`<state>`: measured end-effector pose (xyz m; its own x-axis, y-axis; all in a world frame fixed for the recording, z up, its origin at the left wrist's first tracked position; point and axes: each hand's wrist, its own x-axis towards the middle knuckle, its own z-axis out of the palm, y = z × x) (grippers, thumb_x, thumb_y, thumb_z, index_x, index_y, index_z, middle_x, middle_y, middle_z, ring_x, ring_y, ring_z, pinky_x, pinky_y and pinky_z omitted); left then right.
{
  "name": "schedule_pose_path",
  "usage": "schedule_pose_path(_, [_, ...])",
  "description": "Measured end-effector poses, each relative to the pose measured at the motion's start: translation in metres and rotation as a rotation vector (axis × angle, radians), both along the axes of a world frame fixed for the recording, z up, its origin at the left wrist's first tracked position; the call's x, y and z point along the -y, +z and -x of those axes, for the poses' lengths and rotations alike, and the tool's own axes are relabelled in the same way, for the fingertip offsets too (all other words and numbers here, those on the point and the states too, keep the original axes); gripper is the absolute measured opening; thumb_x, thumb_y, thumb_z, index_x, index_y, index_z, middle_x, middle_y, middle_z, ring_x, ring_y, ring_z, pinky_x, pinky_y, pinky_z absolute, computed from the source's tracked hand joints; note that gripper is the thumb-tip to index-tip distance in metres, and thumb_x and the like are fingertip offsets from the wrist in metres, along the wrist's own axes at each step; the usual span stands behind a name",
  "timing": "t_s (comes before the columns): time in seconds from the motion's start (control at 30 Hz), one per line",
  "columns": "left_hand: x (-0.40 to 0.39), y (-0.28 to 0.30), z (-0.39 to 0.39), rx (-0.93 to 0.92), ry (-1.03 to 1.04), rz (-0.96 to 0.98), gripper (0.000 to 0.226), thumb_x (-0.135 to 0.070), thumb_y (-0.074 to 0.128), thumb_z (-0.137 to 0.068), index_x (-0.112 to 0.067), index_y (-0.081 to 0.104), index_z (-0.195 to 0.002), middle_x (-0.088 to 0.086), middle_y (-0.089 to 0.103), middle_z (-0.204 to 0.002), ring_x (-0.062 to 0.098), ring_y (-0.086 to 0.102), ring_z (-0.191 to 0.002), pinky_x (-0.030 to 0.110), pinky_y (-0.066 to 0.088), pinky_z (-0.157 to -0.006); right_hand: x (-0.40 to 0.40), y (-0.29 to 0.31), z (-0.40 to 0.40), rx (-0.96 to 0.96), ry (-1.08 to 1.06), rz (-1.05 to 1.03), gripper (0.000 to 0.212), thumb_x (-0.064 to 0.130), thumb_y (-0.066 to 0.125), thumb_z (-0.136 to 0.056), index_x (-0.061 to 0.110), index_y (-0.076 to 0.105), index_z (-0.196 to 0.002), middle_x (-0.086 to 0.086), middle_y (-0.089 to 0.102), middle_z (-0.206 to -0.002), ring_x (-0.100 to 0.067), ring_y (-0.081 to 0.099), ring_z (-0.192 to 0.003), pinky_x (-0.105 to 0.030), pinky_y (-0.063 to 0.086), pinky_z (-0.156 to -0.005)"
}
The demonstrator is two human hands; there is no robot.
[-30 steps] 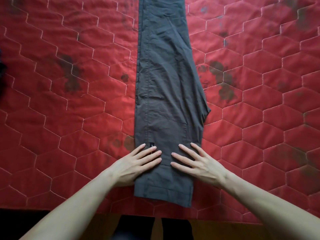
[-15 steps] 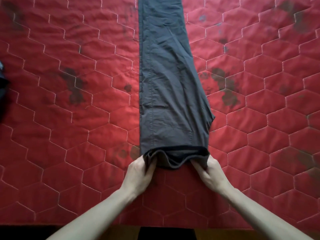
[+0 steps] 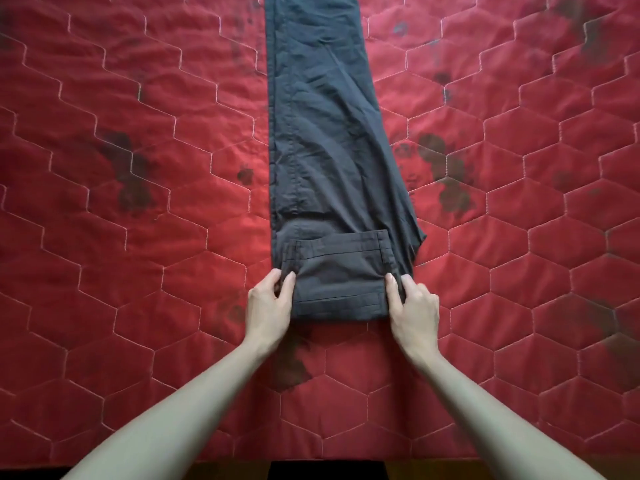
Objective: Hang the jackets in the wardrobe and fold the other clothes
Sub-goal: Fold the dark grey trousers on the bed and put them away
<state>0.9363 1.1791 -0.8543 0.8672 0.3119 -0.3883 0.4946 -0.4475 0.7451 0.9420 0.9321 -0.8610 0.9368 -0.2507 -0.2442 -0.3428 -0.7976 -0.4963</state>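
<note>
Dark grey trousers [image 3: 332,140] lay lengthwise down the middle of the bed, on a red quilt [image 3: 138,237], with the legs stacked one on the other and running off the far edge of view. The near end, the waistband [image 3: 339,244], was turned over onto the trousers, making a short flap [image 3: 339,285] with its crease nearest the person.

The left hand [image 3: 270,306] held the flap's left edge, thumb on top and fingers [image 3: 273,277] curled at the side, pinching the layers. The right hand [image 3: 414,306] did likewise at the right edge, thumb laid on the cloth and fingers curled round the outside. Gripping both edges at once seemed meant to keep the flap square with the trousers and stop the layers sliding.

The stacked legs made a narrow strip, which I judged suited folding or rolling it up from the near end. The seat bulged out on the right past the flap, so that side might fold unevenly. No jackets or wardrobe were in sight.
</note>
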Motion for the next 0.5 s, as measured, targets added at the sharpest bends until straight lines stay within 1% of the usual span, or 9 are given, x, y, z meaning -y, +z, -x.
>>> schedule_pose_path(0.07, [0.0,0.003,-0.001,-0.004,-0.025,-0.042,0.039,-0.031,0.06,-0.104,-0.015,0.042,-0.073,-0.002,0.044,-0.06,0.02,0.04,-0.059,0.05,0.04,-0.063,0.0,0.005,-0.002,0.022,0.022,0.048,0.031,0.026,0.062,-0.103,0.01,0.057,-0.078,-0.018,0.058,-0.065,-0.043,0.057,-0.067,-0.048,0.044,-0.074])
schedule_pose_path(0.13, [0.0,0.007,0.0,0.005,-0.04,-0.088,0.033,-0.034,0.059,-0.104,-0.016,0.049,-0.078,0.001,0.053,-0.062,0.029,0.051,-0.063,0.051,0.045,-0.065,0.002,0.01,-0.004,0.056,0.068,0.084,0.032,0.022,0.063,-0.103,0.011,0.056,-0.074,-0.015,0.057,-0.062,-0.042,0.057,-0.063,-0.047,0.045,-0.07])
schedule_pose_path(0.17, [-0.001,0.01,0.0,0.026,-0.056,-0.123,0.029,-0.034,0.059,-0.104,-0.017,0.053,-0.082,0.002,0.055,-0.062,0.031,0.054,-0.064,0.049,0.046,-0.063,0.005,0.012,-0.004,0.083,0.105,0.1,0.033,0.023,0.062,-0.103,0.012,0.054,-0.073,-0.012,0.055,-0.06,-0.039,0.055,-0.061,-0.046,0.045,-0.069])
schedule_pose_path(0.23, [-0.003,0.017,0.0,0.085,-0.113,-0.198,0.022,-0.033,0.059,-0.105,-0.017,0.06,-0.089,0.001,0.054,-0.058,0.035,0.056,-0.06,0.043,0.043,-0.057,0.01,0.013,-0.005,0.141,0.171,0.129,0.035,0.028,0.054,-0.104,0.015,0.051,-0.072,-0.006,0.05,-0.058,-0.033,0.051,-0.056,-0.044,0.045,-0.068])
schedule_pose_path(0.3, [-0.003,0.02,-0.006,0.117,-0.158,-0.235,0.02,-0.031,0.058,-0.105,-0.016,0.06,-0.093,0.002,0.054,-0.056,0.036,0.057,-0.058,0.038,0.037,-0.056,0.013,0.012,-0.008,0.153,0.182,0.142,0.037,0.034,0.046,-0.104,0.016,0.05,-0.072,-0.004,0.049,-0.058,-0.032,0.05,-0.056,-0.044,0.046,-0.067])
schedule_pose_path(0.37, [-0.001,0.018,-0.013,0.081,-0.173,-0.258,0.022,-0.034,0.056,-0.106,-0.016,0.056,-0.092,0.008,0.06,-0.06,0.042,0.061,-0.066,0.04,0.038,-0.058,0.015,0.009,-0.012,0.143,0.186,0.165,0.036,0.033,0.05,-0.105,0.016,0.051,-0.073,-0.006,0.052,-0.058,-0.034,0.053,-0.057,-0.045,0.047,-0.068])
schedule_pose_path(0.43, [0.001,0.011,-0.02,-0.033,-0.162,-0.297,0.026,-0.038,0.053,-0.107,-0.017,0.054,-0.092,0.015,0.066,-0.069,0.048,0.063,-0.077,0.046,0.044,-0.062,0.014,0.006,-0.016,0.127,0.19,0.182,0.03,0.03,0.059,-0.104,0.015,0.052,-0.078,-0.008,0.056,-0.064,-0.036,0.057,-0.063,-0.045,0.046,-0.069])
schedule_pose_path(0.5, [0.006,0.009,-0.023,-0.108,-0.172,-0.369,0.023,-0.039,0.051,-0.107,-0.017,0.053,-0.101,0.019,0.07,-0.083,0.047,0.066,-0.084,0.048,0.048,-0.067,0.014,0.007,-0.017,0.171,0.166,0.211,0.021,0.034,0.058,-0.102,0.016,0.054,-0.093,-0.007,0.059,-0.083,-0.033,0.057,-0.076,-0.045,0.044,-0.072])
